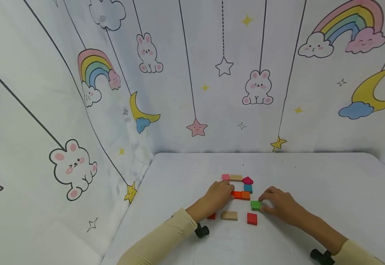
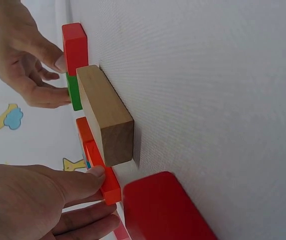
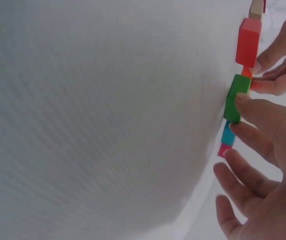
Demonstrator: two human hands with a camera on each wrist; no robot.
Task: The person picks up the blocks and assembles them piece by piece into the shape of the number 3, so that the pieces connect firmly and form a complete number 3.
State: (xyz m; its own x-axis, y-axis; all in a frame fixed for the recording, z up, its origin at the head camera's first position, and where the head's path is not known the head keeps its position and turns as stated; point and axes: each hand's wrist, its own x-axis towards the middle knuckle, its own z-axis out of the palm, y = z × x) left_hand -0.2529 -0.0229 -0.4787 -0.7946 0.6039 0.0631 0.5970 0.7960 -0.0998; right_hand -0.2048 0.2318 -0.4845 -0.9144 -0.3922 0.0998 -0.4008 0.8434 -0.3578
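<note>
In the head view my left hand (image 1: 219, 193) is at the left end of an orange-red block (image 1: 237, 195). The left wrist view shows its thumb and fingers pinching that block's end. An orange block (image 1: 245, 195) adjoins it on the right, with a blue block (image 1: 248, 188) just behind. My right hand (image 1: 283, 204) holds a green block (image 1: 255, 205) at its right side. Seen from the right wrist, the thumb (image 3: 255, 107) lies on the green block and the index finger is at its end, while the other fingers spread loosely.
Behind the left hand, a pink block (image 1: 225, 177), a natural wood block (image 1: 235, 178) and a magenta pentagonal block (image 1: 247, 180) form a row. Nearer me lie a red block (image 1: 211, 216), another wood block (image 1: 229, 215) and a second red block (image 1: 252, 219) on the white table (image 1: 311, 169).
</note>
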